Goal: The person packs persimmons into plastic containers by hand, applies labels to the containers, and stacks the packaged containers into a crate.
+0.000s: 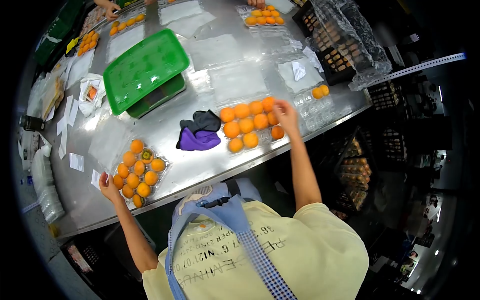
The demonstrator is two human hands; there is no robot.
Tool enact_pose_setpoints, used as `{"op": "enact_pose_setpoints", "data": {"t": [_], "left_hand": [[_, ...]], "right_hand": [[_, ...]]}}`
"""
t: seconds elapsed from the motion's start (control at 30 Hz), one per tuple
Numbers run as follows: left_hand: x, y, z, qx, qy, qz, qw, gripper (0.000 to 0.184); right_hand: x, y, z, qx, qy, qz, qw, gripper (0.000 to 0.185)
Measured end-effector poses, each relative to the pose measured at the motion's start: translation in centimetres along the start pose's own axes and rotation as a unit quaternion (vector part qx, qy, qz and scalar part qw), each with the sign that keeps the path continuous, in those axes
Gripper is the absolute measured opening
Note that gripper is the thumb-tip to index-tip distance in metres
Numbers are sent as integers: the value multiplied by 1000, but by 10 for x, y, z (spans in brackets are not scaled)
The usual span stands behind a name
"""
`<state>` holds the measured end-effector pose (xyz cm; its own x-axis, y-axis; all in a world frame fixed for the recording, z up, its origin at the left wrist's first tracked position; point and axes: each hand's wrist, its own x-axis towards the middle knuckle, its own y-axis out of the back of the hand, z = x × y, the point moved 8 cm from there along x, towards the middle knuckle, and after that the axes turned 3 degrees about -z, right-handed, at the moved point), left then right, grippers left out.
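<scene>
My left hand (108,188) is beside the left edge of a clear plastic tray with several orange persimmons (133,180); its fingers are slightly bent and apart, and I see nothing in them. One persimmon (147,155) there shows its green-brown leafy top. At the right, a second clear tray (264,135) holds rows of persimmons (246,125). My right hand (286,118) is over its right edge, fingers loosely bent close to the end persimmons. Whether the fingertips touch the fruit is hard to see. Between the trays lies a purple and black cloth item (200,132).
A green lidded crate (146,70) stands behind the left tray. Farther right, another clear tray (315,107) has two orange fruits (320,91). White sheets (239,81) lie on the metal table (200,167). Black crates (340,62) stand at the right; other people's hands (108,8) are at the far side.
</scene>
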<state>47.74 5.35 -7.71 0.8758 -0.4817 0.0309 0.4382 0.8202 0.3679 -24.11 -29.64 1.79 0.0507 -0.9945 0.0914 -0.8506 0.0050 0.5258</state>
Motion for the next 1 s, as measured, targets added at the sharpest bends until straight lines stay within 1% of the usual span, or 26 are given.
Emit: {"op": "enact_pose_setpoints", "data": {"t": [0.07,0.13,0.17,0.2,0.27,0.3,0.4,0.43,0.53,0.57,0.67,0.7,0.8,0.83,0.9,1.0], "left_hand": [[-13,-10,24,55,-26,56,997,33],[-33,-18,64,111,-51,112,986,31],[-51,-25,102,139,-71,150,976,30],[-63,-32,126,147,-83,163,972,29],[-82,-43,161,165,-107,191,962,29],[-87,-48,170,170,-119,185,961,27],[-91,-56,152,89,-101,159,978,23],[-94,-57,147,80,-90,149,981,21],[-107,-62,138,63,-69,127,988,17],[-112,-62,137,64,-70,123,988,15],[-123,-63,136,59,-76,112,989,13],[-126,-64,136,54,-77,109,990,12],[-134,-72,130,27,-68,90,993,11],[-136,-78,130,22,-69,87,994,11],[-133,-88,119,11,-75,64,995,11],[-133,-113,130,5,-73,37,997,9]], "right_hand": [[42,72,69,-18,-31,25,999,26],[73,139,104,-77,-19,97,992,29],[88,166,119,-93,-35,114,988,32],[101,187,132,-108,-51,131,984,35],[126,219,147,-189,-53,147,970,45],[138,225,149,-227,-52,155,960,50],[169,231,176,-292,-150,107,939,61],[177,227,187,-292,-175,75,937,70],[195,218,208,-248,-226,-36,941,70],[203,218,222,-214,-205,-37,954,69],[206,203,252,-219,-167,-126,953,65],[206,201,257,-235,-189,-179,936,63],[206,199,288,-127,-153,-113,974,56],[198,196,281,-59,-179,-119,975,55],[177,187,230,78,-227,-126,962,52],[165,187,216,150,-234,-101,955,38]]}}
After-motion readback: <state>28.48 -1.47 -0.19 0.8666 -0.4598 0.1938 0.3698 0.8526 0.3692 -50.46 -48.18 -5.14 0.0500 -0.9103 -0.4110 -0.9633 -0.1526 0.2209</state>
